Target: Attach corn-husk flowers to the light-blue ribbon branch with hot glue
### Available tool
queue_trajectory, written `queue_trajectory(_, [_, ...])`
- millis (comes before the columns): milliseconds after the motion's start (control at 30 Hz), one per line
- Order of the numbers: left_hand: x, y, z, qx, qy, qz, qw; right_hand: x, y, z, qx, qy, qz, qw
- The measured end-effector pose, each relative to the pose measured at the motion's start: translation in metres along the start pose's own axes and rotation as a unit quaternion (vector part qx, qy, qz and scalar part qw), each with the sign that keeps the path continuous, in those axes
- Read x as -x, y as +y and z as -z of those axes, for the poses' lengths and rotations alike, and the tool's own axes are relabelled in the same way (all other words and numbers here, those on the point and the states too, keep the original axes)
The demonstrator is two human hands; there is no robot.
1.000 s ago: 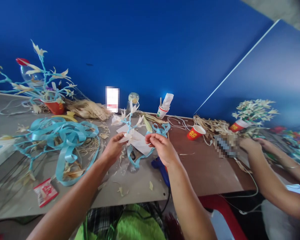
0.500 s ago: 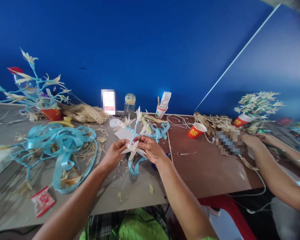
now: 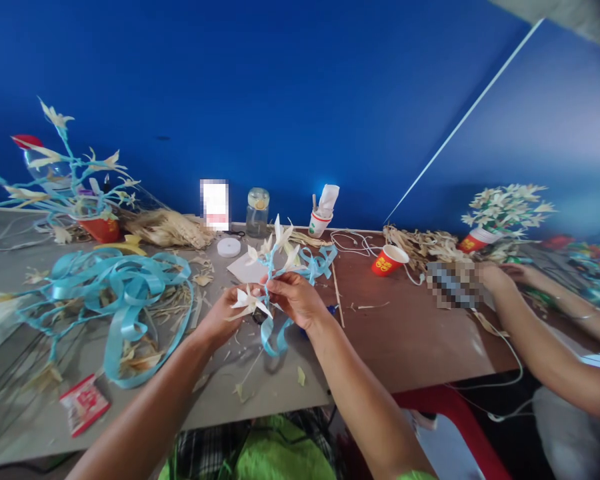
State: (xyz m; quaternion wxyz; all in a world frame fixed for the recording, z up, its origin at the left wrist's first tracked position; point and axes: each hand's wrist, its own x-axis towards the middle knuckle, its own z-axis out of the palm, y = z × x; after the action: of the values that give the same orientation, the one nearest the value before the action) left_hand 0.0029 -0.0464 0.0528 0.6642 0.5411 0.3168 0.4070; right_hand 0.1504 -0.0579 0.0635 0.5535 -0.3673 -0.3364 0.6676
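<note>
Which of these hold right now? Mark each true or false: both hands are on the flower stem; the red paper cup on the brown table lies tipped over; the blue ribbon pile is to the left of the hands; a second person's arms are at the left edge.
1. Both hands are on the flower stem: true; left hand and right hand pinch it together.
2. The red paper cup is tipped over: false; it stands upright, mouth up.
3. The blue ribbon pile is left of the hands: true.
4. A second person's arms are at the left edge: false; they are at the right.
</note>
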Motion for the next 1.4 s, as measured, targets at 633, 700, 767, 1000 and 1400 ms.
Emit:
queue_trajectory(633, [-0.005, -0.016, -0.001, 0.17, 0.0, 0.053, 0.984, 0.005, 0.005, -0.014, 0.028, 0.059, 0.0, 0.998])
queue_trajectory(700, [-0.005, -0.014, -0.004, 0.162, -0.004, 0.058, 0.985, 0.005, 0.004, -0.014, 0.017, 0.054, -0.011, 0.998])
queue_trajectory(767, [-0.005, -0.013, -0.005, 0.157, -0.002, 0.054, 0.986, 0.005, 0.004, -0.015, 0.028, 0.05, -0.002, 0.998])
queue_trajectory(1000, [-0.003, -0.012, 0.008, -0.023, 0.04, 0.036, 0.998, -0.002, 0.0, -0.004, 0.203, 0.163, 0.131, 0.957])
queue_trajectory(1400, [-0.005, 0.01, 0.004, -0.327, 0.073, -0.213, 0.918, -0.003, -0.005, 0.013, 0.262, 0.225, 0.101, 0.933])
